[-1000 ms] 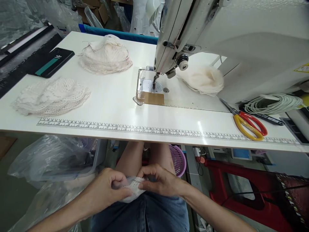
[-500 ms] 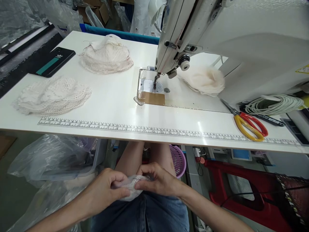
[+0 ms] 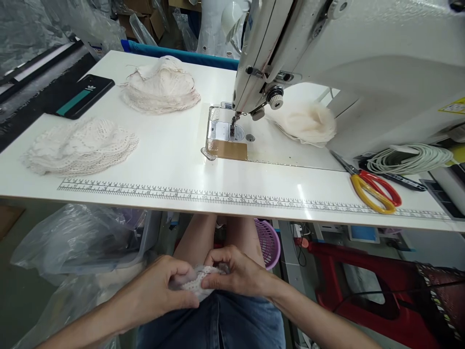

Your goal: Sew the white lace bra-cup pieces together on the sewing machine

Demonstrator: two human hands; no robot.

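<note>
Evidently the right hand (image 3: 234,272), pinching the lace piece (image 3: 199,292), has crept slightly toward the left hand (image 3: 167,285) within the last second, and the dotted trim (image 3: 192,282) between them shows more clearly; its edge seems to be shifting through the grip. The left hand clasps the piece's other side. Ahead of it, a lace pile (image 3: 82,148) lies on the table (image 3: 170,150).

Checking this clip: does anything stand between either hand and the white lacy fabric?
Nothing visible does. The left hand and right hand both hold the white lacy fabric directly, above the lap. The white table lies beyond them, not between.
</note>
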